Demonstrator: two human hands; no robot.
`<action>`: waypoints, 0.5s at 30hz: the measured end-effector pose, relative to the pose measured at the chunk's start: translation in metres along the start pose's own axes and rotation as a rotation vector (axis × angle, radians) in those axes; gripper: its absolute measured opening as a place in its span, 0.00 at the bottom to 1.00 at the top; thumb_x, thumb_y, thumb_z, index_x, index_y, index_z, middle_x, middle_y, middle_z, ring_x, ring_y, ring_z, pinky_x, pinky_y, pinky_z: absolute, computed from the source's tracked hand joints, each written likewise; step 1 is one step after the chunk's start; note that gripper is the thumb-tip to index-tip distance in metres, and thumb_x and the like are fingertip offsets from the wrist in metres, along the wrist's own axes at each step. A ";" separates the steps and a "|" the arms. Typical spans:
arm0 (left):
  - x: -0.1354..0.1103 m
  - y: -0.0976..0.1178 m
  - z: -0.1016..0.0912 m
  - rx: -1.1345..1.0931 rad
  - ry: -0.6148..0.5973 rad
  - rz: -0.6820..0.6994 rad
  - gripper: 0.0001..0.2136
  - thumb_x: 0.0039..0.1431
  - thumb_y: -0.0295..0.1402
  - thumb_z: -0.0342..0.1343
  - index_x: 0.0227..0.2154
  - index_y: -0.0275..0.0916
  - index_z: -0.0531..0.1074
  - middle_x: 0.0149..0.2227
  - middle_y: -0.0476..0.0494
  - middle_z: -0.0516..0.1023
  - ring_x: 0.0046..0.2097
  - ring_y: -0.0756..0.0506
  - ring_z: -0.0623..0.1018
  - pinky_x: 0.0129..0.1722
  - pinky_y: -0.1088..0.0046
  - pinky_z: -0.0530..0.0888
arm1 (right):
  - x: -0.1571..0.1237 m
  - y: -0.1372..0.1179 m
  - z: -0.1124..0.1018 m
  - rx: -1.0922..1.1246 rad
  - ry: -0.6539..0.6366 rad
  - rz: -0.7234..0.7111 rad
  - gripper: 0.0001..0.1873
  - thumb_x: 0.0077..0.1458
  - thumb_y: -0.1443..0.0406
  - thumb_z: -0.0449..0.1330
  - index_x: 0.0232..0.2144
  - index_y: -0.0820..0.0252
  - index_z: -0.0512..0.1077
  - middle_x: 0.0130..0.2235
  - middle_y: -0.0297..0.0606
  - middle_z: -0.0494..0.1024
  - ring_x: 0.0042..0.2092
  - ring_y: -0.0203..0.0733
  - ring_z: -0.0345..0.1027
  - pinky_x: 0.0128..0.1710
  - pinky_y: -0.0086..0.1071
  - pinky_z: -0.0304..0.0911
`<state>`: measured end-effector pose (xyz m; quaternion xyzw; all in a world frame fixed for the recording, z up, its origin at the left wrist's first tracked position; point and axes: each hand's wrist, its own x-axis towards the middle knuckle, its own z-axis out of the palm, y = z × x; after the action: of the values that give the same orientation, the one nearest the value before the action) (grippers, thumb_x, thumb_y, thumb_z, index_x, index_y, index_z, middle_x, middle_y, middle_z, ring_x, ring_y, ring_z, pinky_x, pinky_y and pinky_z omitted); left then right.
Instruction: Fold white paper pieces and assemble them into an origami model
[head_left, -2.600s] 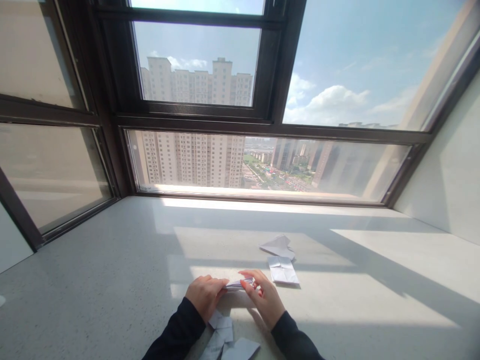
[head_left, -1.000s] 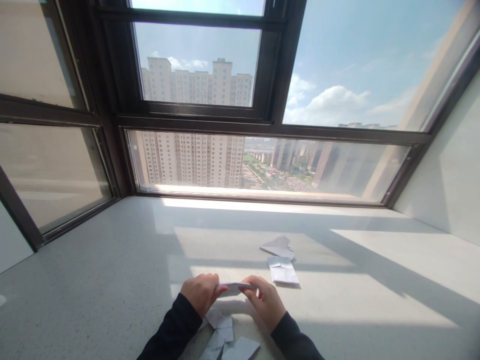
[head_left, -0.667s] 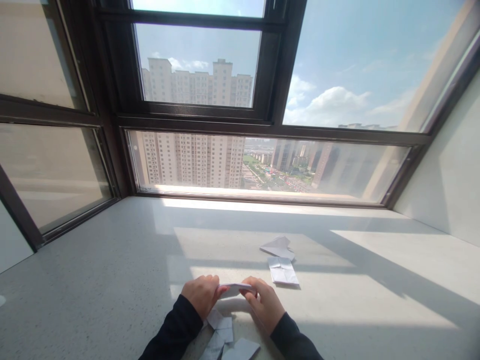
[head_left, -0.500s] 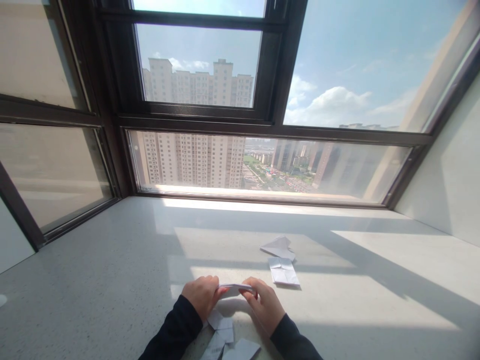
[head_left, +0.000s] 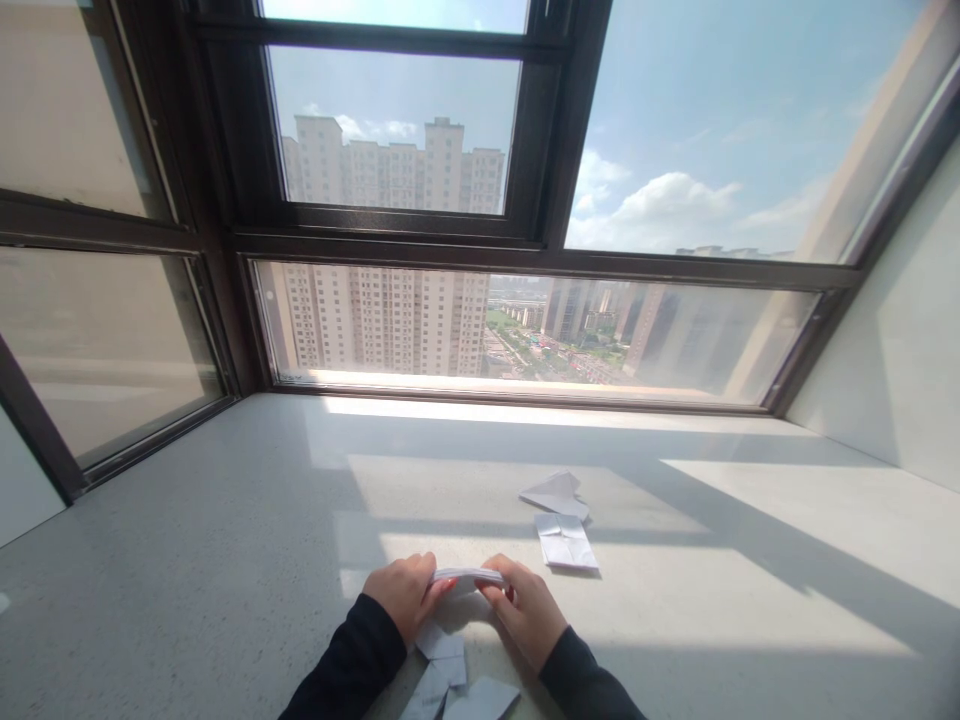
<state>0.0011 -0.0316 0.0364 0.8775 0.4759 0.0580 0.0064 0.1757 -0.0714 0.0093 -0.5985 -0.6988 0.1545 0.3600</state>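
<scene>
A folded piece of white paper (head_left: 468, 575) is stretched between my two hands, seen nearly edge-on and bowed slightly upward. My left hand (head_left: 402, 592) pinches its left end, and my right hand (head_left: 526, 606) grips its right end with thumb and fingers. Below my hands lie several folded white papers (head_left: 442, 675), loosely overlapping and partly cut off by the frame's lower edge. Beyond my right hand rests a square folded paper (head_left: 567, 543) with crossing creases. Touching its far side is a pointed folded paper (head_left: 556, 494).
The pale speckled sill (head_left: 225, 560) carries bands of sunlight and shadow. Dark window frames (head_left: 510, 400) close it off at the back and left. A white wall (head_left: 900, 330) rises on the right. A small white thing (head_left: 4, 601) shows at the left edge.
The held paper has tilted a little and shows more of its layered edge, bowing slightly more. Both hands keep their grip in nearly the same place.
</scene>
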 end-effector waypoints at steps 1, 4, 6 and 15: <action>0.000 0.000 0.000 0.005 -0.006 0.000 0.17 0.58 0.41 0.33 0.26 0.39 0.63 0.29 0.45 0.73 0.31 0.45 0.73 0.25 0.74 0.65 | 0.000 0.000 0.000 0.001 -0.002 0.004 0.07 0.48 0.67 0.48 0.23 0.60 0.66 0.24 0.34 0.69 0.25 0.36 0.60 0.25 0.27 0.55; 0.000 0.000 0.000 0.014 0.011 0.010 0.17 0.58 0.40 0.32 0.26 0.39 0.63 0.29 0.45 0.73 0.32 0.46 0.73 0.27 0.74 0.65 | -0.001 -0.002 -0.001 0.013 0.005 -0.002 0.07 0.48 0.67 0.48 0.25 0.61 0.66 0.25 0.34 0.69 0.26 0.36 0.60 0.25 0.27 0.55; 0.000 0.000 0.000 0.014 0.007 -0.005 0.17 0.58 0.40 0.32 0.27 0.39 0.63 0.29 0.45 0.73 0.32 0.46 0.73 0.27 0.74 0.65 | -0.001 -0.002 -0.001 0.004 -0.010 0.007 0.07 0.48 0.67 0.48 0.25 0.61 0.66 0.25 0.34 0.69 0.26 0.36 0.60 0.26 0.27 0.55; -0.001 0.001 0.001 -0.009 -0.049 -0.007 0.18 0.58 0.41 0.32 0.27 0.38 0.64 0.29 0.43 0.73 0.32 0.44 0.73 0.25 0.73 0.65 | 0.000 0.001 0.002 -0.014 -0.051 0.038 0.07 0.47 0.68 0.47 0.24 0.61 0.66 0.23 0.33 0.68 0.26 0.36 0.60 0.26 0.27 0.54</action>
<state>0.0016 -0.0332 0.0351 0.8769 0.4785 0.0387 0.0220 0.1754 -0.0707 0.0074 -0.6101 -0.6972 0.1717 0.3348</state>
